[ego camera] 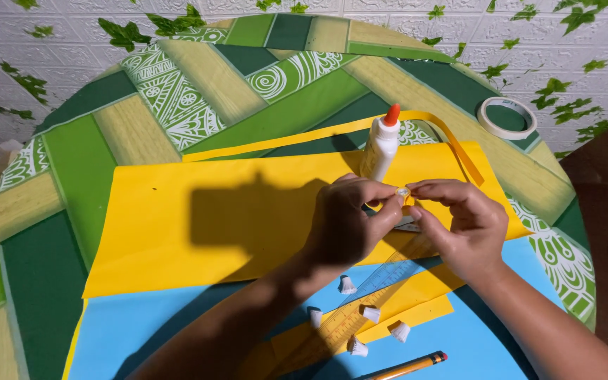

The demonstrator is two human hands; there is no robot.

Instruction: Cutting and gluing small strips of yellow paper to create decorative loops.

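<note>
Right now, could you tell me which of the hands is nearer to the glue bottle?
Left. The left hand sits just below the glue bottle, its fingertips close beneath the base. The right hand lies further off, below and to the right.

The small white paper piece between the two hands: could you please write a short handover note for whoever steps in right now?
Left hand: fingertips pinched on the small white paper piece, above the yellow sheet.
Right hand: pinching the same piece from the other side.
Glue bottle stands upright just behind the hands; tape roll lies far right on the table.
Done: five small white folded pieces lie near the clear ruler on the blue sheet.
Left: the piece in hand is not yet set down with the others. A pencil lies at the near edge.
</note>
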